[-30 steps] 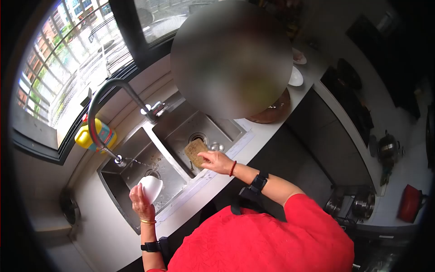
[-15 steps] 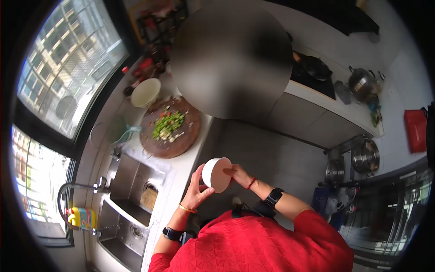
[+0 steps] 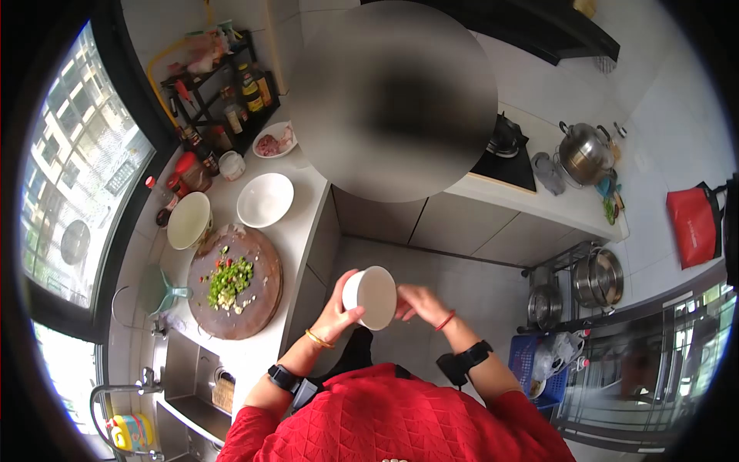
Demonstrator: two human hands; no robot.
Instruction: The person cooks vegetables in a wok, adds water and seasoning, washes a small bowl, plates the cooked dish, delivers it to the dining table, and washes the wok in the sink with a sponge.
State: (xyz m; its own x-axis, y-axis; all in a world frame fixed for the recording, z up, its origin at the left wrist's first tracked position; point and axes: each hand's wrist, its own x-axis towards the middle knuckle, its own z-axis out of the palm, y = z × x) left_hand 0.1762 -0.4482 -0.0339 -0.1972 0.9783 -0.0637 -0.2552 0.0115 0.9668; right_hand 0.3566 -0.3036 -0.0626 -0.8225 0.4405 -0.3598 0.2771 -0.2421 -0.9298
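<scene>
Grey floor tiles [image 3: 462,285] are spreading beneath the bare hands I am watching remotely. I am seeing the left hand [image 3: 336,312] clasping a tilted, round white bowl [image 3: 375,298] above the floor; the right hand [image 3: 419,305] is hovering at its right side, whether touching I cannot tell. Farther left, a round brown wooden chopping board [image 3: 265,289] is bearing chopped green, red and white pieces [image 3: 231,279].

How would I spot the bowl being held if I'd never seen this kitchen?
Find the red top, low in the picture. Just above it, the left hand grips a white bowl. Unlike the bowls on the counter, this one is held in midair.
</scene>
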